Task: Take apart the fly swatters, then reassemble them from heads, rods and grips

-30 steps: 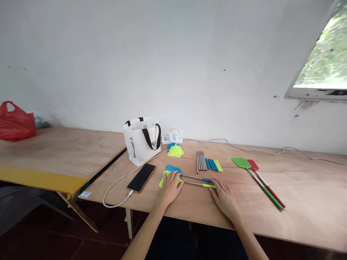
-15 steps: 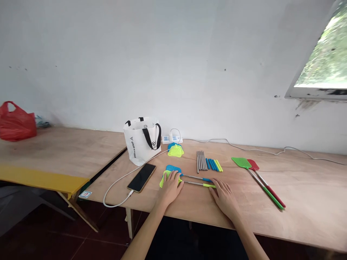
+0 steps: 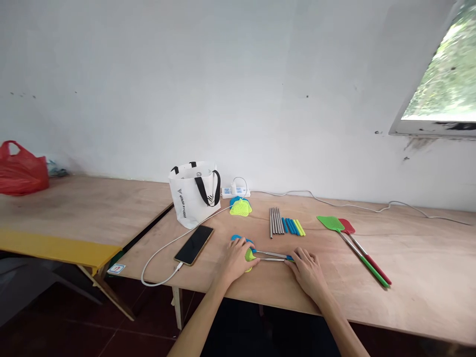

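Note:
Two fly swatters with metal rods (image 3: 271,256) lie side by side near the front edge of the wooden table (image 3: 409,277). My left hand (image 3: 233,260) is closed over their heads, a yellow-green head (image 3: 249,256) and a blue head (image 3: 238,238) showing past my fingers. My right hand (image 3: 307,270) grips the handle ends, where a bit of blue grip shows. Both swatters are bunched together between my hands.
A black phone (image 3: 194,244) on a white cable lies left of my hands, behind it a white tote bag (image 3: 193,192) and a power strip (image 3: 235,191). Loose swatter heads (image 3: 240,206), metal rods (image 3: 275,220), coloured grips (image 3: 293,226), and green and red swatters (image 3: 353,245) lie further back. Red bag (image 3: 22,168) far left.
Both hands have closed on the two swatters and pushed them together; the heads, spread flat before, are now gathered under my left hand, slightly right of where they lay.

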Demonstrator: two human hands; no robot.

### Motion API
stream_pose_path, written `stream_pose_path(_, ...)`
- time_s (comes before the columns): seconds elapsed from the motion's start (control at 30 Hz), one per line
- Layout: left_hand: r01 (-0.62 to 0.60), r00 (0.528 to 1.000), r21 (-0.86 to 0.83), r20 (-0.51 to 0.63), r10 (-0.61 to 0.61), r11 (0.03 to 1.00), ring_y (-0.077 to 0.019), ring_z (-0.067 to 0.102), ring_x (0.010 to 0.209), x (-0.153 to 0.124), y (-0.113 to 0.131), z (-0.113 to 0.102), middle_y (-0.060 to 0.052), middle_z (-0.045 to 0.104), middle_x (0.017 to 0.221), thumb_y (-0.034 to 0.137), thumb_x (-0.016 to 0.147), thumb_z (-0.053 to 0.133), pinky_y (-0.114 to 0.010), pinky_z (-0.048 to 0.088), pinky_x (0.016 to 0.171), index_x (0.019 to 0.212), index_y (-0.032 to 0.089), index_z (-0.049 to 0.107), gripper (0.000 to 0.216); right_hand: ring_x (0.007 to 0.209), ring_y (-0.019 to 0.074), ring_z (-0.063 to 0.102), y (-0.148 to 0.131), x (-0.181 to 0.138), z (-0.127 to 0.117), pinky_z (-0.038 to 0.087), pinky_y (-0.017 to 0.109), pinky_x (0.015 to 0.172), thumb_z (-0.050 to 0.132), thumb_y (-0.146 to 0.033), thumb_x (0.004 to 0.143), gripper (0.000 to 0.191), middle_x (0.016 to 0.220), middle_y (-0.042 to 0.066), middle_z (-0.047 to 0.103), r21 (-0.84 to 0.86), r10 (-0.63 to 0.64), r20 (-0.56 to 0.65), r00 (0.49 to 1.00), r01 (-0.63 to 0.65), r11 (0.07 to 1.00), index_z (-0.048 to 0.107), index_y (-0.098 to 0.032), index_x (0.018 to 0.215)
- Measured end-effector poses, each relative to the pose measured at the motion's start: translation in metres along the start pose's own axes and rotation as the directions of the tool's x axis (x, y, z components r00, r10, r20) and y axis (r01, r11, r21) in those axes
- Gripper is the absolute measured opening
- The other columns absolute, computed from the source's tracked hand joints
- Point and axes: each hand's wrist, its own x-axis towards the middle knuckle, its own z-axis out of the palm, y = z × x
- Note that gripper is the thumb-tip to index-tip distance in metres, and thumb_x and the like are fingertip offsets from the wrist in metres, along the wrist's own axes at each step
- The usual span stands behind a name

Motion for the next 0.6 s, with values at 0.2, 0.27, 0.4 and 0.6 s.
stream_pose_path(0.2, -0.022, 0.999, -0.035, -0.044, 0.021, 0.999, -0.0298, 0.058, 0.117, -0.001, 0.0, -0.001, -0.005, 0.06, 0.122, 0.045, 0.084, 0.075, -0.052, 0.039, 0.109, 0.112, 0.028, 0.067, 0.033, 0.088, 0.0231, 0.061, -0.002, 0.003, -0.004, 0.04, 0.035, 0.084, 0.044, -0.045, 0.104, 0.03, 0.09, 0.007, 0.066, 0.014, -0.056, -0.054, 0.997, 0.057, 0.998, 0.066, -0.024, 0.105)
stream_pose_path(0.27, -0.037, 0.991, -0.059, -0.132, 0.029, 0.998, -0.0298, 0.056, 0.122, 0.001, 0.002, -0.005, -0.006, 0.059, 0.128, 0.044, 0.087, 0.072, -0.053, 0.034, 0.115, 0.11, 0.028, 0.067, 0.029, 0.086, 0.0228, 0.063, 0.0, 0.005, -0.007, 0.041, 0.033, 0.078, 0.045, -0.044, 0.103, 0.03, 0.089, 0.008, 0.068, 0.042, -0.04, -0.052, 0.998, 0.042, 0.998, 0.067, -0.024, 0.105)
stream_pose_path(0.4, -0.017, 0.888, -0.155, -0.457, -0.057, 0.988, -0.0284, 0.053, 0.125, 0.002, 0.005, -0.016, -0.008, 0.059, 0.13, 0.04, 0.098, 0.054, -0.049, 0.037, 0.113, 0.114, 0.026, 0.062, 0.022, 0.083, 0.0228, 0.065, 0.016, 0.005, -0.019, 0.045, 0.033, 0.076, 0.043, -0.042, 0.099, 0.032, 0.093, 0.007, 0.072, 0.098, 0.098, -0.042, 0.994, -0.093, 0.991, 0.069, -0.028, 0.112)
stream_pose_path(0.6, 0.018, 0.818, -0.235, -0.555, -0.15, 0.972, -0.0279, 0.054, 0.123, 0.004, 0.0, -0.015, -0.01, 0.058, 0.122, 0.036, 0.101, 0.048, -0.046, 0.044, 0.107, 0.112, 0.025, 0.058, 0.019, 0.088, 0.03, 0.067, 0.07, -0.011, -0.041, 0.048, 0.037, 0.067, 0.039, -0.051, 0.099, 0.043, 0.101, 0.01, 0.074, 0.012, 0.662, -0.146, 0.735, -0.668, 0.744, 0.07, -0.026, 0.117)
